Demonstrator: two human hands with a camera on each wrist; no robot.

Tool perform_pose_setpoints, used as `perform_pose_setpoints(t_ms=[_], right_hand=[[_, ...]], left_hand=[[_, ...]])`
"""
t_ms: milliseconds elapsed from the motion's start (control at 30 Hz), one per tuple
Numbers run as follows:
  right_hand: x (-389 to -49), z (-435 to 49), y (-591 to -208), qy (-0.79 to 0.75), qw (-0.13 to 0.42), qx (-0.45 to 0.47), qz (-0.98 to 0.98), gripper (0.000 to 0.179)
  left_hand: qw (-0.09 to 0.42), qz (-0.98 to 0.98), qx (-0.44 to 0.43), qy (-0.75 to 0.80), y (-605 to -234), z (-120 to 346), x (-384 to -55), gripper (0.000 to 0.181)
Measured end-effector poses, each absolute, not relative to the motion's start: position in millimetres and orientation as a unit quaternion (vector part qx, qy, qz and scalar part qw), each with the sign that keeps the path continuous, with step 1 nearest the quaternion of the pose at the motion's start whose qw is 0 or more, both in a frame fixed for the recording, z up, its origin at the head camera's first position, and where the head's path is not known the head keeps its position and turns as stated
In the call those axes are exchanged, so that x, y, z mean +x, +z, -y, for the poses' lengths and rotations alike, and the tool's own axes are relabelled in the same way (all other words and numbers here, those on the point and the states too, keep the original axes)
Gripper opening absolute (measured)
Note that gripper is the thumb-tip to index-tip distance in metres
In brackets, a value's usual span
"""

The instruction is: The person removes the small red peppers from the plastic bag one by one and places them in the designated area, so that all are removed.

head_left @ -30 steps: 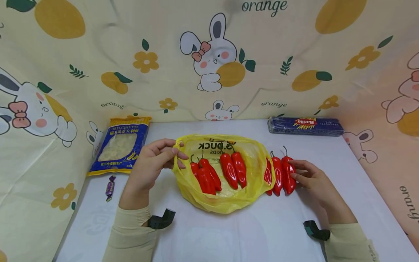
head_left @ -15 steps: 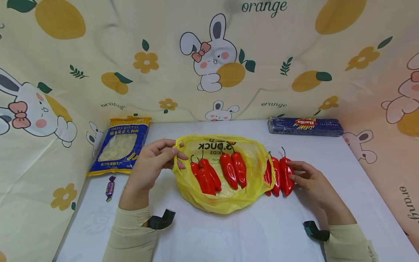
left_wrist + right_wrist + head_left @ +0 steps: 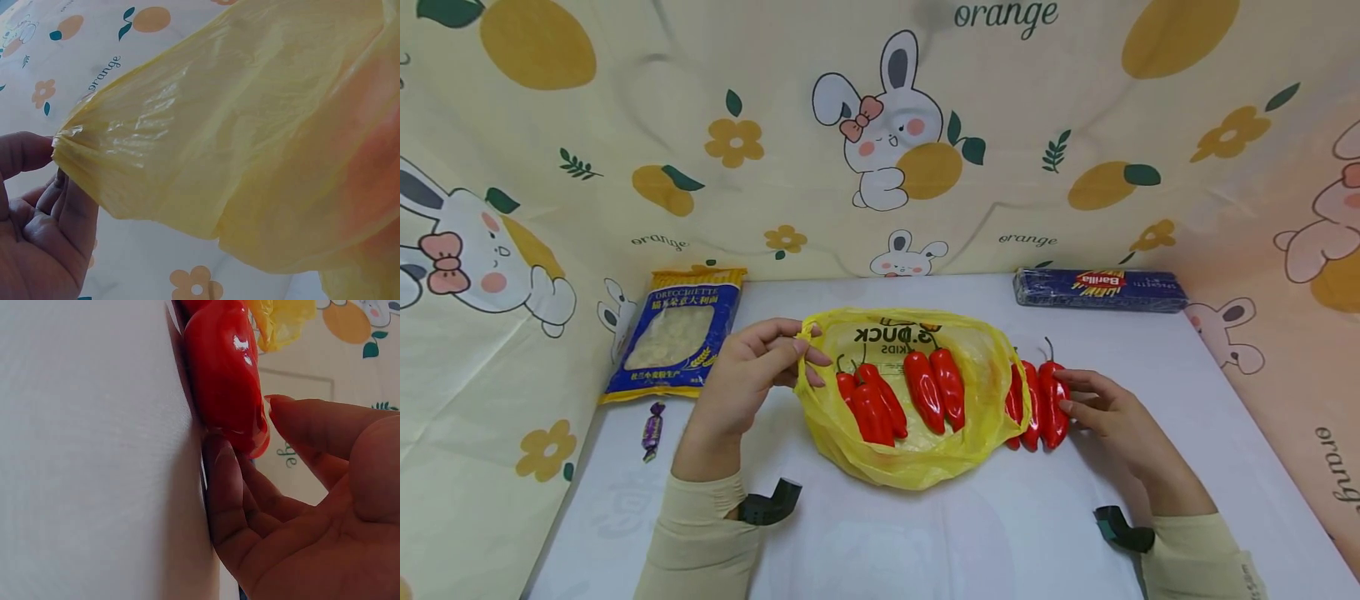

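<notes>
Red chili (image 3: 1055, 407) touches right hand (image 3: 1112, 417), fingers parted; yellow bag (image 3: 917, 472), pinched by left hand (image 3: 747, 375), overlaps another chili; orecchiette packet (image 3: 672, 335) nearby.

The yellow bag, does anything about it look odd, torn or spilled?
Only the lettering stands out: in the head view it reads backwards on the bag, probably because it is seen from the inside. No tear or spill shows; the red peppers inside look whole where visible.
</notes>
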State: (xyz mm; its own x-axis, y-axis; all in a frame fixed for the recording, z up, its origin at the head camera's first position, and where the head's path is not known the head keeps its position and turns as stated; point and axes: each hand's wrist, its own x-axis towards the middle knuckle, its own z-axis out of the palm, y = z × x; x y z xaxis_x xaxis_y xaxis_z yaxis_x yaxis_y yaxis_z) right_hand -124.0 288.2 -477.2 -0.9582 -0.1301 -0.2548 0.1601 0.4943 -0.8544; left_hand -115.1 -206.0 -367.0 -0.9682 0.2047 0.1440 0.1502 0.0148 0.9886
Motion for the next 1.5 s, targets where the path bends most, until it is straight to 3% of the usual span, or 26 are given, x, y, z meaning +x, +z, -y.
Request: perform_pose_setpoints(t_ms=[367, 833, 1500], right_hand=[[-122.6, -290.2, -475.6, -0.493, 0.129, -0.004, -0.860, 0.056], [-122.5, -287.7, -473.4, -0.485, 0.154, 0.026, -0.860, 0.059], [-118.8, -289.6, -469.6, -0.486, 0.124, 0.022, -0.865, 0.063]], left_hand=[[0.021, -0.712, 0.128, 0.691, -366.7, 206.1, -114.5, 0.023], [0.020, -0.706, 0.128, 0.696, -366.7, 205.6, -114.8, 0.023], [0.019, -0.707, 0.127, 0.695, -365.9, 206.0, -113.4, 0.023]])
